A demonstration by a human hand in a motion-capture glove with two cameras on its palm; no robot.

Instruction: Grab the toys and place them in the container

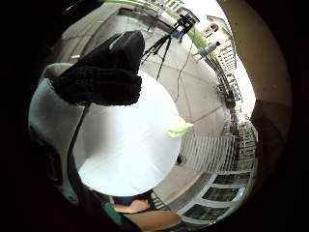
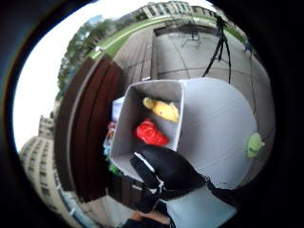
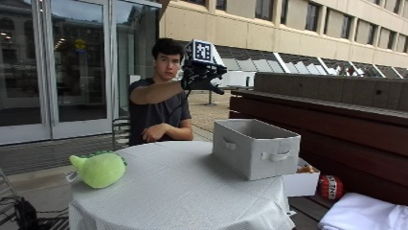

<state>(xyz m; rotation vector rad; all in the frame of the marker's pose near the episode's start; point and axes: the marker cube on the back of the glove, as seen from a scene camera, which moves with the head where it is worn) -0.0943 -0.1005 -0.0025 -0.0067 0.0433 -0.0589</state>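
Note:
My gloved right hand [image 3: 203,80] is raised high above the round white table [image 3: 178,196], over the far side of the grey fabric container [image 3: 255,148]. Its fingers [image 1: 104,72] hang loosely curled and hold nothing. From the thumb side palm view I look down into the container [image 2: 156,88], where a yellow toy [image 2: 164,110] and a red toy [image 2: 150,133] lie on the bottom. A green plush toy [image 3: 99,168] sits near the table's left edge, well away from the hand; it also shows as a green plush toy [image 1: 179,127] at the table's rim.
The person's bare left hand [image 3: 153,133] rests at the table's far edge. A white box [image 3: 301,183] and a red object [image 3: 329,187] stand beside the table on a dark wooden bench [image 3: 331,115]. White cloth [image 3: 363,215] lies at the lower right. A tripod [image 1: 164,43] stands on the paving.

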